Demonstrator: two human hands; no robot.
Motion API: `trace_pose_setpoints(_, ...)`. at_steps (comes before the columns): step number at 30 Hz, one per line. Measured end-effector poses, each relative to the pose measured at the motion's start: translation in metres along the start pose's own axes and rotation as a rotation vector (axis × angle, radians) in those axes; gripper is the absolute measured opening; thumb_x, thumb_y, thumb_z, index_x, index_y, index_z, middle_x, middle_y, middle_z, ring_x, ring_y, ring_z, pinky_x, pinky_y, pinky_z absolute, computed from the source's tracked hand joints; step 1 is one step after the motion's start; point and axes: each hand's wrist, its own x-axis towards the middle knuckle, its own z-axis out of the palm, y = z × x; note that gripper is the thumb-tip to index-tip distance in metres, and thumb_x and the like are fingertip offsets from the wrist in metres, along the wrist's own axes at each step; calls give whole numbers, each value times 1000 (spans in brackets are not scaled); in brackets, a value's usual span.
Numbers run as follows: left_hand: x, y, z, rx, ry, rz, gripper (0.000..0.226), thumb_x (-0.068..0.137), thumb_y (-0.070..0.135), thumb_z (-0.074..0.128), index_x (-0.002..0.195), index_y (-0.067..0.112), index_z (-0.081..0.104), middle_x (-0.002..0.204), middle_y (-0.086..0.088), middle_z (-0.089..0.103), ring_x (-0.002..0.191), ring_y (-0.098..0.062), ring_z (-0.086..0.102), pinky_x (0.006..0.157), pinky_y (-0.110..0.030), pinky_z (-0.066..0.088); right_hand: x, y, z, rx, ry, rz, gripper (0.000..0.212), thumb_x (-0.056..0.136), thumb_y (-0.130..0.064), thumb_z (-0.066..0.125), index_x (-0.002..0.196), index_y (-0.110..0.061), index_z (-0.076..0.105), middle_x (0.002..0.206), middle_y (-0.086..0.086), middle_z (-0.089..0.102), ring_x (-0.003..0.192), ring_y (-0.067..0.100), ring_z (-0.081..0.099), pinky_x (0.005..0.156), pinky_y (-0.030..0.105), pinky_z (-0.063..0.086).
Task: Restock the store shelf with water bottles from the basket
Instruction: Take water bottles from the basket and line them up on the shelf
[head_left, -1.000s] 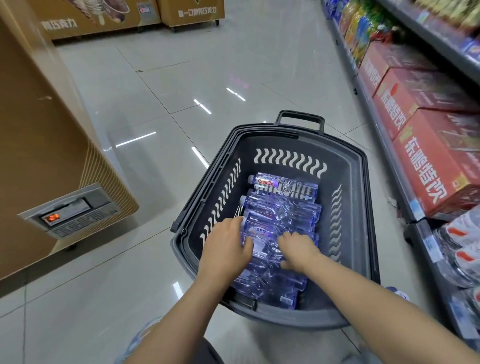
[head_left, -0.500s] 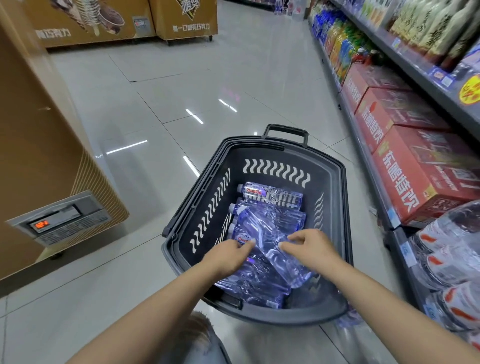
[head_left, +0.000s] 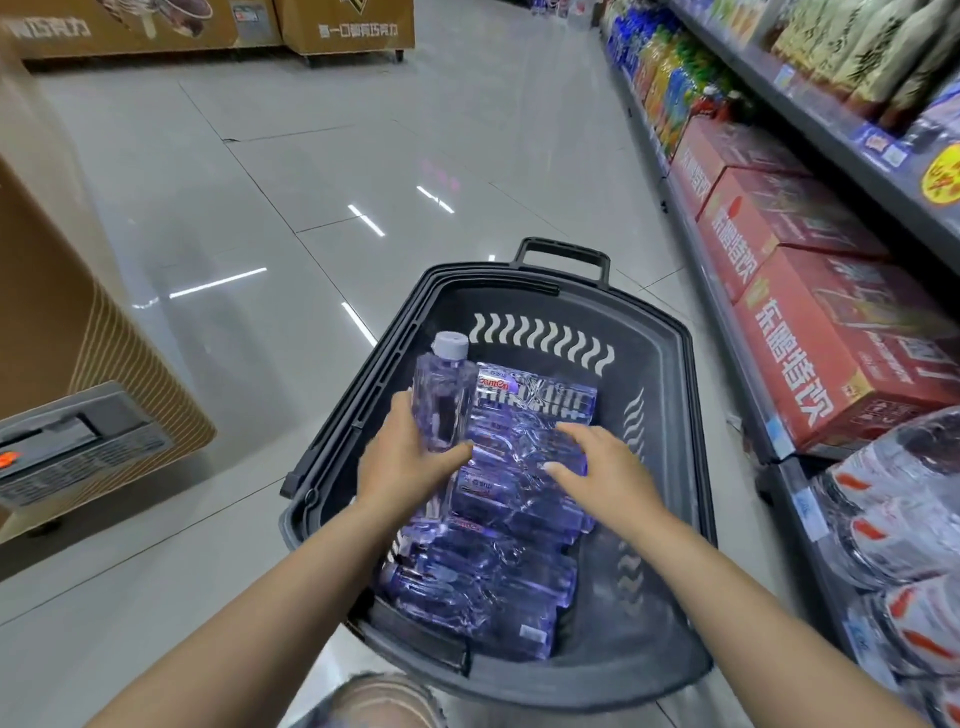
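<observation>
open basket (head_left: 670, 364) top, shelf (head_left: 737, 332) close alongside on the right

Lower half of held bottle (head_left: 441, 400) covered by left hand (head_left: 402, 462). Btm layers of bottles in basket (head_left: 670, 374) buried under top ones, count n/a. Freezer (head_left: 78, 364) cut off at left edge. Shelf (head_left: 810, 98) price tags too blurred to read.

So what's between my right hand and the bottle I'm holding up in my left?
Only the water bottles lying in the basket, seen in the head view.
</observation>
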Motion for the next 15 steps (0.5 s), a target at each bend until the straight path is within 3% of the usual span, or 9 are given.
trace_pose_setpoints(6, 13, -3, 5, -98, 56, -33, 54, 71, 47, 78, 105, 26, 41, 93, 12, 60, 80, -13, 59, 66, -30, 43, 54, 20, 31, -330, -137, 55, 75, 88, -45, 59, 148, -16, 24, 148, 6, 36, 135, 27, 35, 105, 42, 38)
trace_pose_setpoints(10, 15, -11, 7, 40, 28, -4, 55, 70, 52, 76, 101, 27, 38, 94, 11, 61, 81, -18, 61, 65, -31, 44, 78, 27, 55, -530, -279, 42, 85, 88, -49, 59, 151, -15, 12, 157, 6, 20, 144, 28, 17, 114, 47, 25)
trace_pose_setpoints(15, 17, -16, 10, 81, 28, 9, 58, 71, 54, 73, 104, 22, 39, 105, 4, 63, 89, -23, 63, 71, -38, 51, 86, 27, 64, -518, -251, 109, 90, 83, -55, 62, 149, -11, 17, 145, 15, 32, 133, 33, 33, 105, 44, 35)
